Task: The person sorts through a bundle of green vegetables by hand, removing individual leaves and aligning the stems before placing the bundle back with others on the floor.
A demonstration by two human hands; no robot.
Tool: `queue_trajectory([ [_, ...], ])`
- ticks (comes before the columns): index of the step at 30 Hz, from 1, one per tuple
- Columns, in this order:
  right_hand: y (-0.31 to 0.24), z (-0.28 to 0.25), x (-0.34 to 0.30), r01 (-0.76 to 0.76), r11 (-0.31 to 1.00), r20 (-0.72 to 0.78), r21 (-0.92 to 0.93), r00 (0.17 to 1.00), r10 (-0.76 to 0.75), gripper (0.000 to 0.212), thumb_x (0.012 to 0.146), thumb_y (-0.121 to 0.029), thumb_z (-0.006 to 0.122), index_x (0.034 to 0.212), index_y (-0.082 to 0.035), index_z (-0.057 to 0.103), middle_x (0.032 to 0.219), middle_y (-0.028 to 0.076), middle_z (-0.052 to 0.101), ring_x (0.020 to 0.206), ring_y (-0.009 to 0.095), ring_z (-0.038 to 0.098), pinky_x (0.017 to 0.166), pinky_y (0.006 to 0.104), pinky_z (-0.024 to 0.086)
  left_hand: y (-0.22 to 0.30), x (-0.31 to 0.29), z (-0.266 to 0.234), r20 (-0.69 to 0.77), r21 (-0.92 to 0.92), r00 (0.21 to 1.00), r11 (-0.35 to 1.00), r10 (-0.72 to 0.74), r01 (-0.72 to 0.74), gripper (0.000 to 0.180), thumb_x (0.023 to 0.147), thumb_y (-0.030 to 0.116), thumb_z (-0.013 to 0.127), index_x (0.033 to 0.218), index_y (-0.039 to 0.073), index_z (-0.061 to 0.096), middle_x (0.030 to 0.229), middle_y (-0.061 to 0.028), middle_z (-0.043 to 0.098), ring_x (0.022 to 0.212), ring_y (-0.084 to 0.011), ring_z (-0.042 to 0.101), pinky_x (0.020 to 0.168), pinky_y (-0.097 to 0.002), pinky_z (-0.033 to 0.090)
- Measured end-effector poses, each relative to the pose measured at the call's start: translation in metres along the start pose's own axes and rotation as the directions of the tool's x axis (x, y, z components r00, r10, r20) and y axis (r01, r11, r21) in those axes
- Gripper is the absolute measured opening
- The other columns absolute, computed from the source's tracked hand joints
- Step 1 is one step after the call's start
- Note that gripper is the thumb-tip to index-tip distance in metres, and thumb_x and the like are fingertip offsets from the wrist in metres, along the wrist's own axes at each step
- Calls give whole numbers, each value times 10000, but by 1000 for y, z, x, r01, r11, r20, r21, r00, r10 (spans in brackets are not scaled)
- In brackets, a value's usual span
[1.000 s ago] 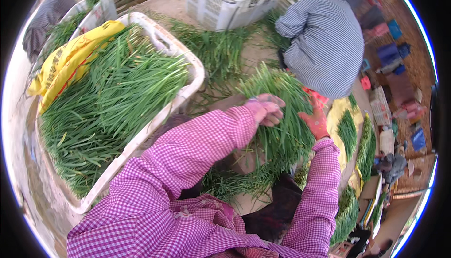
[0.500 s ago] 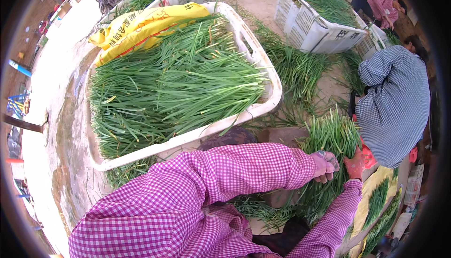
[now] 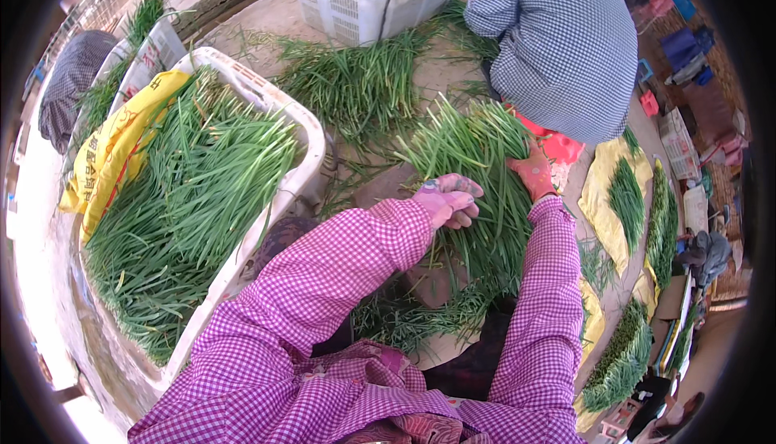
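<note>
A large bundle of long green leaves, like garlic chives (image 3: 485, 153), lies in front of me with its pale cut ends pointing away. On its right side my right hand (image 3: 535, 171), in an orange-red patterned glove, is closed around the outer leaves. My left hand (image 3: 449, 200), in a pale pink patterned glove, is at the bundle's left edge with its fingers curled in. Whether any leaves are inside that left hand is hidden. Loose leaves (image 3: 404, 315) hang and lie below the bundle near my knees.
At left stands a big white crate (image 3: 311, 133) heaped with chives, a yellow sack (image 3: 121, 149) over its far side. A white slatted crate (image 3: 380, 0) and a chive pile (image 3: 356, 80) lie ahead. A person in a checked shirt (image 3: 558, 48) crouches close on the right, near yellow sheets (image 3: 606, 193).
My view has turned to the right, so everything sits farther left. Both hands stay at the chive bundle; the left hand now sits a little farther from the right one.
</note>
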State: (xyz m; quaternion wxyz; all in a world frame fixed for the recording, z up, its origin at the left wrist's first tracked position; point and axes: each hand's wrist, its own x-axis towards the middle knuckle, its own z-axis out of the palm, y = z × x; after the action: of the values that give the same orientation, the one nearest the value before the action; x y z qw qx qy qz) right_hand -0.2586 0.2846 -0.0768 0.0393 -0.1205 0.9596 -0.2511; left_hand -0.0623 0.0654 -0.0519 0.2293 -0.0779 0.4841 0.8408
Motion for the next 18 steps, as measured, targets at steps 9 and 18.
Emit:
queue_trajectory([
  [9,3,-54,-32,-115,606,148,787,989,-4,444,699,62,579,1137,-1,553,942,84,645,724,182,616,649,308,504,0,-1,2,-6,-11,999,999,-38,38,272,920,209,485,1163,89,504,889,-37,628,705,-134,627,639,-262,530],
  [18,-54,-111,-68,158,821,311,549,873,-376,563,688,-27,684,1227,-35,519,1040,63,633,902,172,578,825,305,461,-1,-6,23,121,-226,980,957,-158,182,800,825,691,370,1315,57,369,1209,-187,522,1030,-295,566,761,-469,506],
])
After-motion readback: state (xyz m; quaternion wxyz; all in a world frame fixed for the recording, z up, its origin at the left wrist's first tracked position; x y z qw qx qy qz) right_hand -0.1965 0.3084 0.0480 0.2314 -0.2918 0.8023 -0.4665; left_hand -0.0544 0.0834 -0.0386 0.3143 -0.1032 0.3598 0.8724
